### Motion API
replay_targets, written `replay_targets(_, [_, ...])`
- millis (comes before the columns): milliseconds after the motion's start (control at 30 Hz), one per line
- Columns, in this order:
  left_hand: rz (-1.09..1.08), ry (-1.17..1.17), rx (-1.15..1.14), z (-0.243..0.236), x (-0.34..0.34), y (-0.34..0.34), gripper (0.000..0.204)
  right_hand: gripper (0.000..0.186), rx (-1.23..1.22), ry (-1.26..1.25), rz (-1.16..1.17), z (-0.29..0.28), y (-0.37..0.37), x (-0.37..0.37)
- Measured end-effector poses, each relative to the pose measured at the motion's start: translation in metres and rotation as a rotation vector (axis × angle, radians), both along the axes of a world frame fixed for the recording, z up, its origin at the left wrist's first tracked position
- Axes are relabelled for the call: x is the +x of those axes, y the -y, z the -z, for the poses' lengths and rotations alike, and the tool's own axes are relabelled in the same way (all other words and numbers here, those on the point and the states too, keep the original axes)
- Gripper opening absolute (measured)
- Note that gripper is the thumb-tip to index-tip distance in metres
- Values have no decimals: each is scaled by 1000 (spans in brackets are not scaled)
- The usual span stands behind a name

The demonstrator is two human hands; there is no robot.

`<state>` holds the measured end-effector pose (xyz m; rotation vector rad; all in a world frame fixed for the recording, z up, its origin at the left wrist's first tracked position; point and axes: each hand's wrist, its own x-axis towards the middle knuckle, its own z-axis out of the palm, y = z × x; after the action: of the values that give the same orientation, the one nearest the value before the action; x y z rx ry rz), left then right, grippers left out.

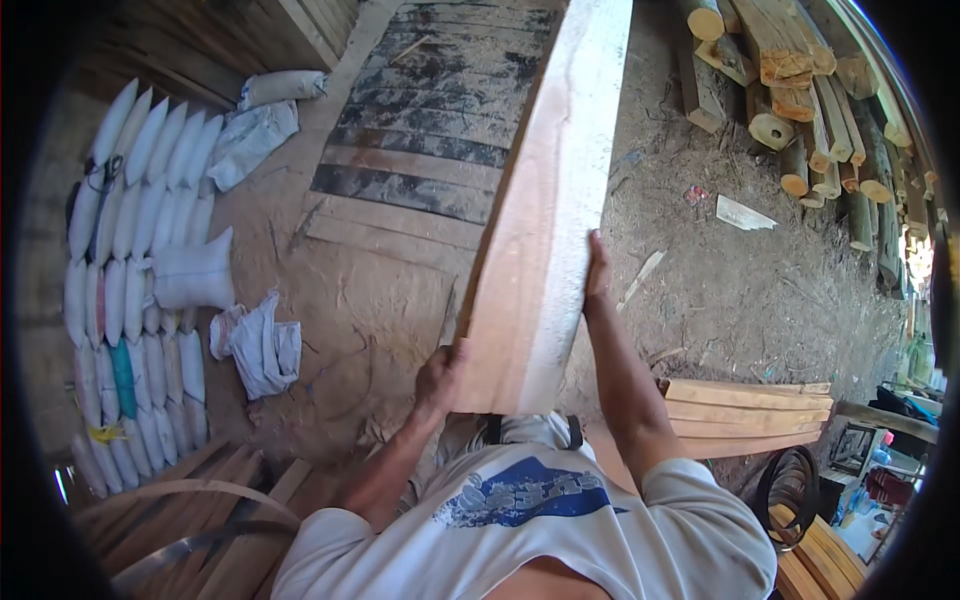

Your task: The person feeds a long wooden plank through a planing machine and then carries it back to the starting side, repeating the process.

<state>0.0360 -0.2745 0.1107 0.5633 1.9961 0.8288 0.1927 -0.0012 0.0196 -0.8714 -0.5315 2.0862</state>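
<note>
Shirt (660, 540), white with a blue print, lies nearest us, filling the lower centre of the frame. Just above it we record one long board (545, 230), running from frame centre up past the top edge. Its face is pinkish tan on the left, whitish and rough along the right.

Left hand (438, 380): closed round the board's left edge, near its lower end. Right hand (598, 270): partly curled against the right edge, farther up; we cannot see its fingers under the wood. Between them the two hands have hold of the board.

Surroundings, as we note them. Upper centre: dark, dusty slats (410, 165) on the ground, partly covered by the board. Left: white sacks (135, 230) in stacked rows. Lower left: planks (235, 470) with curved strips (180, 487) across them. Upper right: piled logs (775, 128), a pale offcut (744, 213) lying near. Lower right: stacked beams (745, 412), with dark hoops (765, 490) just below.
</note>
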Motion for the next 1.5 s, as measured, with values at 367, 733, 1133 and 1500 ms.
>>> replay_targets(367, [202,31,127,-31,85,40,36,67,11,79,9,-19,48,84])
replay_targets(733, [281,-63,20,-3,72,2,73,73,-89,106,21,12,4,82])
replay_targets(1133, [258,160,-61,6,47,59,63,58,-179,164,23,19,63,77])
replay_targets(1500, [194,415,169,55,76,55,77,64,190,648,-4,-10,66,74])
